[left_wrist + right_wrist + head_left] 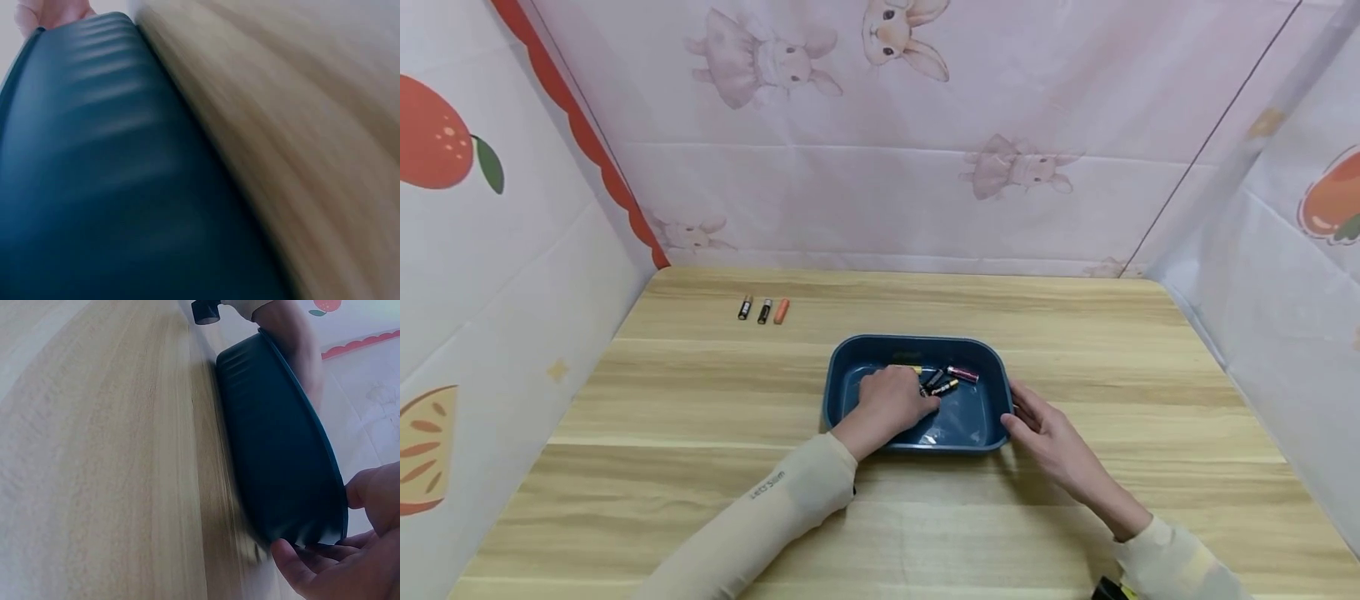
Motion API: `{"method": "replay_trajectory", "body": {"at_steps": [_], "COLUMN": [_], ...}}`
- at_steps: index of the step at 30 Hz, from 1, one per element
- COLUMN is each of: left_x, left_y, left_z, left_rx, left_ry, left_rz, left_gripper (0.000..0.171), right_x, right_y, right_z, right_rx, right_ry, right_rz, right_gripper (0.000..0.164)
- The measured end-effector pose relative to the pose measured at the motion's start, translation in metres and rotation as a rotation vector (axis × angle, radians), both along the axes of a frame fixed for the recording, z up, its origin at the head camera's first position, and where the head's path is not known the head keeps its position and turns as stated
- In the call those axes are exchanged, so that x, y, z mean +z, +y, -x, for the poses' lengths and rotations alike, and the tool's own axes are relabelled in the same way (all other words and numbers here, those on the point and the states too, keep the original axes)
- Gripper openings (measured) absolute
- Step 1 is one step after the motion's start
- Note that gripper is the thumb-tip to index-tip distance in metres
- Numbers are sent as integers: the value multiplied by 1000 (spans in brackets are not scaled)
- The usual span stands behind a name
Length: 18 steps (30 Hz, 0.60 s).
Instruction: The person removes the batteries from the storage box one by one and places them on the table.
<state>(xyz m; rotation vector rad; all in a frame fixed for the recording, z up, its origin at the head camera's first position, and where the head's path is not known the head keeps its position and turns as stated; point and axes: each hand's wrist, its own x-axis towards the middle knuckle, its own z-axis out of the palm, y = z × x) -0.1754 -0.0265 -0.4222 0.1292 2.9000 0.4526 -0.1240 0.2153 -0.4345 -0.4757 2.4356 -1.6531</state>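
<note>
A dark blue plastic basin point(966, 421) stands on the table with several batteries inside, among them a dark red battery point(962, 374) and a black and yellow battery point(945, 387). My left hand point(891, 398) reaches down into it beside the batteries, thumb towards them. The back of that hand hides its fingertips, and I cannot tell whether they grip a battery. At the basin's right end, my right hand point(1051, 429) holds the wall, thumb at the rim and fingers against the outside. The right wrist view shows this right hand point(356, 544) at the basin's corner.
On the wooden table point(662, 400), a black battery point(745, 307), another dark battery point(764, 312) and an orange battery point(782, 312) lie in a row at the back left. Printed cloth walls point(880, 208) enclose the back and sides. A black object point(1108, 589) shows by the right sleeve.
</note>
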Motion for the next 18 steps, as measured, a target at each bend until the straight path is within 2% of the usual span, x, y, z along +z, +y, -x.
{"method": "replay_trajectory", "body": {"at_steps": [6,14,18], "left_x": [0,-1,-4], "left_y": [1,-5,-7], "left_z": [-4,-5,-3], "left_rx": [-20,-53,-38], "left_ry": [-6,112,112], "left_rz": [-75,-179,-202], "left_gripper": [47,18,17], "right_x": [0,-3,-4], "right_y": [-1,0,0], "right_z": [0,1,1], "right_rx": [5,6,5], "right_ry": [-10,-8,-13], "right_rz": [16,-5,-7], "right_gripper": [58,58,58]}}
